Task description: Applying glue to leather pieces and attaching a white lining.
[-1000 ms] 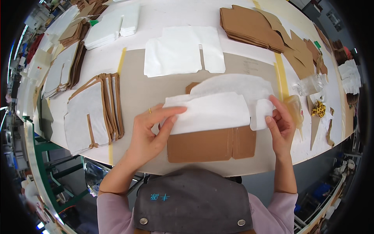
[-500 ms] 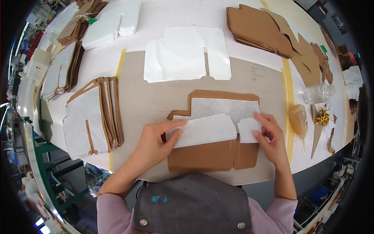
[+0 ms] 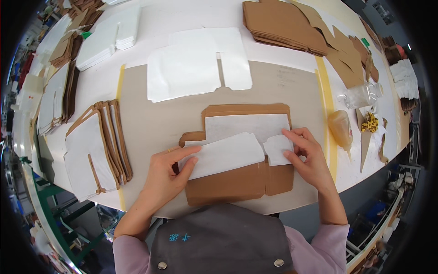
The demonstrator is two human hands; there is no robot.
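Observation:
A slotted white sheet [image 3: 223, 153], its near part folded back over itself, lies on a brown cut panel [image 3: 226, 187] in front of me. The brown panel shows along the far edge and below the fold. My left hand [image 3: 169, 170] pinches the fold's left end between thumb and fingers. At the other end, my right hand [image 3: 306, 154] grips the edge of the small right-hand flap the same way. Beyond them a second slotted white piece [image 3: 194, 68] lies flat on the grey work mat [image 3: 132, 137].
To the left stand brown-edged white panels [image 3: 89, 150] in a fanned stack. White pieces [image 3: 98, 52] and brown panels [image 3: 278, 27] are piled at the back. On the right lie a squeeze bottle of amber liquid [image 3: 340, 128], a clear jar [image 3: 360, 97] and a yellow-black patterned bundle [image 3: 369, 122].
The whole view has shifted, so most things sit further left in it. Both hands keep their hold on the white sheet, with little change in pose.

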